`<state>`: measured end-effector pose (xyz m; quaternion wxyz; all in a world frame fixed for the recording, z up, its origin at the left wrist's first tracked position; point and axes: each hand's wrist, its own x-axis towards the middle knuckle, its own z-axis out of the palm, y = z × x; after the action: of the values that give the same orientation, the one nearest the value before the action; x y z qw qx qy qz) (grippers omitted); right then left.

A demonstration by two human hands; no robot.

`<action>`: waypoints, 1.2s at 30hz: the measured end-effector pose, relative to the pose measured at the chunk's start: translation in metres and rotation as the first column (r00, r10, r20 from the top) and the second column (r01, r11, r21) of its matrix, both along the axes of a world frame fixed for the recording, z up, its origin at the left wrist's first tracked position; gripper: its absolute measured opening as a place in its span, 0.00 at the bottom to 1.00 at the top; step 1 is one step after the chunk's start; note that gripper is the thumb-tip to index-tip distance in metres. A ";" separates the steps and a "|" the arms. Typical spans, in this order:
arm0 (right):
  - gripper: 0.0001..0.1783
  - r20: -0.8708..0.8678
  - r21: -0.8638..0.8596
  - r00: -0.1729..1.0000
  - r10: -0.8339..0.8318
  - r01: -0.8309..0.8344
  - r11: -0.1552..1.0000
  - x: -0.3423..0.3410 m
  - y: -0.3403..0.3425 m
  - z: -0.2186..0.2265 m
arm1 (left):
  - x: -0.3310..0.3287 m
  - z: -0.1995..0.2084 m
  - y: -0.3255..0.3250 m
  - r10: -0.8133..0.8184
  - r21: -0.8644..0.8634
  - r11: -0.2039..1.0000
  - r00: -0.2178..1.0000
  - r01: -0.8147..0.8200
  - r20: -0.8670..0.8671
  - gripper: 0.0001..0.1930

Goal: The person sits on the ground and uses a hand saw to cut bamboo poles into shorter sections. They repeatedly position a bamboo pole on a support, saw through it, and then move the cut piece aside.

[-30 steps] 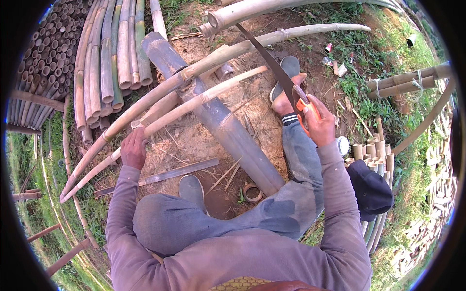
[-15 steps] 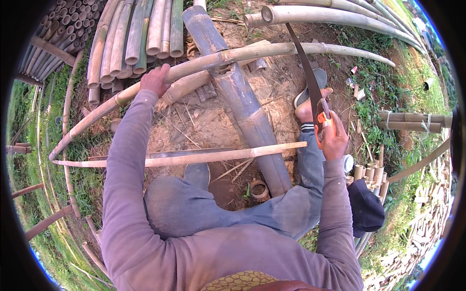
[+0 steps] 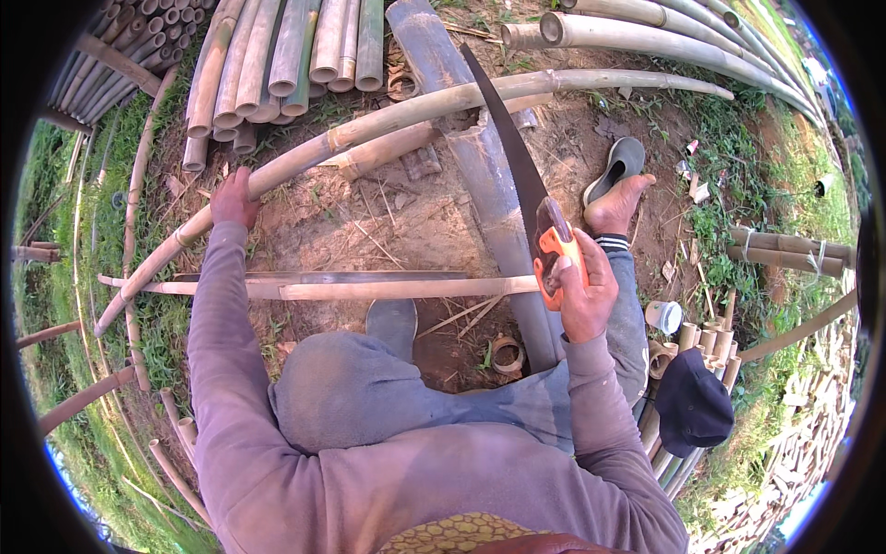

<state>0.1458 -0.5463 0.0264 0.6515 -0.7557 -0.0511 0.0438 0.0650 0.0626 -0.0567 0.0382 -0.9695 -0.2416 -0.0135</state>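
A long bamboo pole slants across in front of me, resting over a thick dark bamboo log. Toward its left part, my left hand is closed around it. My right hand grips the orange handle of a handsaw. The saw's long dark blade points up and to the left, and in view it crosses the pole near the log. Whether its teeth touch the bamboo, I cannot tell. Beneath the pole lies a shorter bamboo piece.
Bamboo poles are stacked at the far left, with more poles at the far right. A pale bamboo strip lies before my knees. On the right are a white cup, short bamboo pieces and a dark cap.
The bamboo pole has shifted left and nearer, with my left hand moving left and down along with it. My right hand has brought the saw leftward, its blade now across the pole.
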 end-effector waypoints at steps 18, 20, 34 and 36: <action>0.27 0.010 0.016 0.995 -0.097 0.097 0.995 0.007 -0.006 0.016 | 0.124 0.058 -0.130 -0.282 -0.214 0.898 0.876 0.385 0.392 0.31; 0.23 0.104 0.011 0.984 -0.146 0.146 0.989 0.011 -0.012 0.002 | 0.178 0.056 -0.182 -0.251 -0.320 0.837 0.832 0.443 0.495 0.26; 0.27 0.329 -0.081 0.944 -0.022 0.051 0.995 0.017 -0.010 0.010 | 0.303 0.037 -0.301 -0.017 -0.338 0.935 0.968 0.104 0.252 0.22; 0.26 0.362 -0.107 0.932 0.003 0.038 0.993 0.018 -0.010 0.010 | 0.303 0.034 -0.299 -0.037 -0.339 0.933 0.967 0.123 0.252 0.23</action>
<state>0.1637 -0.5561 0.0365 0.5877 -0.7868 -0.1607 -0.0989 0.3677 -0.2364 -0.0223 -0.1658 -0.9609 -0.2030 -0.0893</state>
